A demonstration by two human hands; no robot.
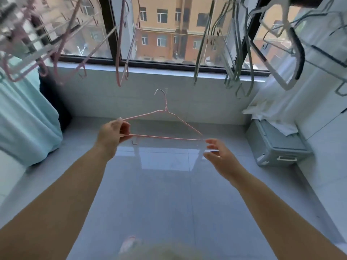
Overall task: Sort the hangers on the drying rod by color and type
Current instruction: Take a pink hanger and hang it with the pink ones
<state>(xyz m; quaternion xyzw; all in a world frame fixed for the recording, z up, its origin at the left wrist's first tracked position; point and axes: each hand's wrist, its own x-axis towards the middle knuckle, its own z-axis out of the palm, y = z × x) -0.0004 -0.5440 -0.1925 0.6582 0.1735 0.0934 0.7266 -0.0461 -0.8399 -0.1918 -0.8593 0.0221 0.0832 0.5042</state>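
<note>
Pink wire hanger (165, 136) off the rod, held level at mid-air, long axis left-right, hook up | left hand (112, 136) pinching its left end; right hand (218, 153) spread open just beside right tip | beyond, overhead: pink hangers (62, 44) left, green hangers (232, 53) right

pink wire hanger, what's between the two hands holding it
Head view: only the pink wire hanger's bottom bar spans from left hand to right hand; bare grey floor behind.
</note>
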